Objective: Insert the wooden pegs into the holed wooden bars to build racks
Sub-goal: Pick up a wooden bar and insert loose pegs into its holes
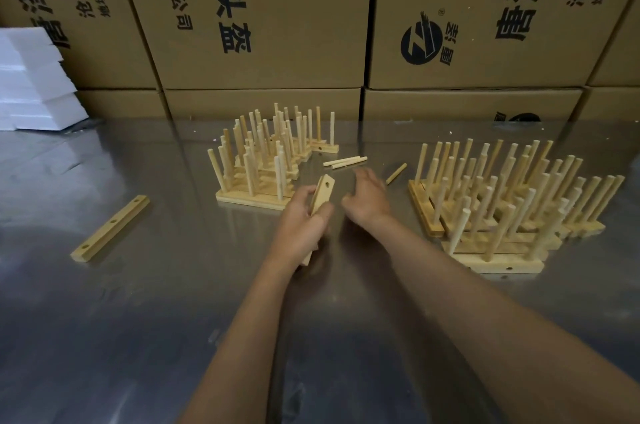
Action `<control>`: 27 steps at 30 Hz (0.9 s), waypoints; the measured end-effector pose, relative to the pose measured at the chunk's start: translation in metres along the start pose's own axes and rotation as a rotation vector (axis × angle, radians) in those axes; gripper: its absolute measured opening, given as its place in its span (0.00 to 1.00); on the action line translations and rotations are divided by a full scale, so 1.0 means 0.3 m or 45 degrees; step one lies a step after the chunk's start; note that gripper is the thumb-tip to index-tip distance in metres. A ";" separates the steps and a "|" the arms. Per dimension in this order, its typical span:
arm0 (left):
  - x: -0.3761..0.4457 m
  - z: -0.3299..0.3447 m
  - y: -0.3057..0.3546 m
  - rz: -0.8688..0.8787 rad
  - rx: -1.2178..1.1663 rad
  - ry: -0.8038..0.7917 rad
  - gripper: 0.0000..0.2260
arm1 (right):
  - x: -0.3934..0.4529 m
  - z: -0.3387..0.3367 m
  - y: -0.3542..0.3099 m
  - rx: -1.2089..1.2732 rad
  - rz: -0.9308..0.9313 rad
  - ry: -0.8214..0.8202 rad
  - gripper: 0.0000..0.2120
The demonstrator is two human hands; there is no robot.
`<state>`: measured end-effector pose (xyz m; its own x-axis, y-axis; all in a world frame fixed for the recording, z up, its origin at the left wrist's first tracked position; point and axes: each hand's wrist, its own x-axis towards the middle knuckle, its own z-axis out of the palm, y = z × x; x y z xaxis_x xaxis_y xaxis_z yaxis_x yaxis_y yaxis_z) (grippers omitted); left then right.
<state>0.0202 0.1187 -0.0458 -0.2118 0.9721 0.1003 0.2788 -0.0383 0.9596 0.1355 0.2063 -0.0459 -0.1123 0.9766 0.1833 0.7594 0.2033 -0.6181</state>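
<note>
My left hand (302, 222) grips a holed wooden bar (322, 193), tilted on edge above the metal table, with one hole showing near its far end. My right hand (367, 197) hovers just to the right of the bar, fingers loosely curled, holding nothing that I can see. Two loose pegs (344, 161) lie just beyond my right hand, and a third peg (396, 173) lies to its right. Another holed bar (110, 228) lies flat at the left of the table.
A cluster of finished racks (263, 160) stands behind my hands, and a larger cluster of racks (512, 205) fills the right side. Cardboard boxes (263, 8) wall off the back. White foam blocks (31, 80) sit at far left. The table (173, 319) is shiny steel.
</note>
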 end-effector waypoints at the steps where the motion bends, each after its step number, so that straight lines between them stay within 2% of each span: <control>1: 0.013 -0.001 -0.001 -0.008 -0.051 0.007 0.11 | 0.041 0.010 0.006 -0.040 -0.009 -0.028 0.32; 4: 0.050 -0.013 -0.012 -0.053 -0.204 0.076 0.10 | 0.145 0.048 0.030 -0.200 -0.019 -0.039 0.32; 7: 0.065 -0.013 -0.028 -0.062 -0.243 0.095 0.10 | 0.222 0.071 0.053 -0.334 -0.040 0.110 0.27; 11: 0.076 -0.015 -0.042 -0.074 -0.269 0.093 0.09 | 0.271 0.086 0.064 -0.400 -0.016 0.133 0.20; 15: 0.082 -0.014 -0.043 -0.094 -0.275 0.101 0.09 | 0.250 0.089 0.051 -0.386 -0.031 0.260 0.14; 22: 0.080 -0.014 -0.037 -0.113 -0.255 0.100 0.12 | 0.187 0.078 0.043 -0.470 -0.199 0.221 0.17; 27: 0.077 -0.019 -0.031 -0.133 -0.246 0.109 0.12 | 0.109 0.062 0.042 -0.463 -0.230 0.234 0.12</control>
<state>0.0073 0.1401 -0.0510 -0.3111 0.9503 0.0121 0.0683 0.0096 0.9976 0.1295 0.2420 -0.0619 -0.1732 0.8922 0.4171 0.9178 0.2999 -0.2603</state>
